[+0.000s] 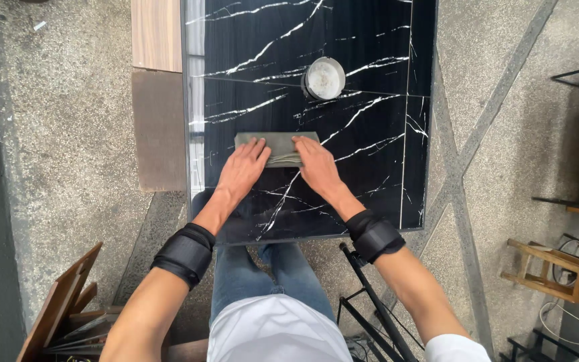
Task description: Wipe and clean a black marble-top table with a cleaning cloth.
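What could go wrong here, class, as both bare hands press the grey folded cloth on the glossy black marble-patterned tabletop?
1. The round white dish sits apart from the grey folded cloth, just beyond it; a long forward stroke might knock it.
2. Left hand and right hand lean on the glossy black marble-patterned tabletop; the cloth could slide.

A round white container [324, 78] stands on the black marble surface [376, 40]. A wooden stool [551, 271] stands on the speckled floor [55, 134]. Brown boards [157, 100] lie alongside.
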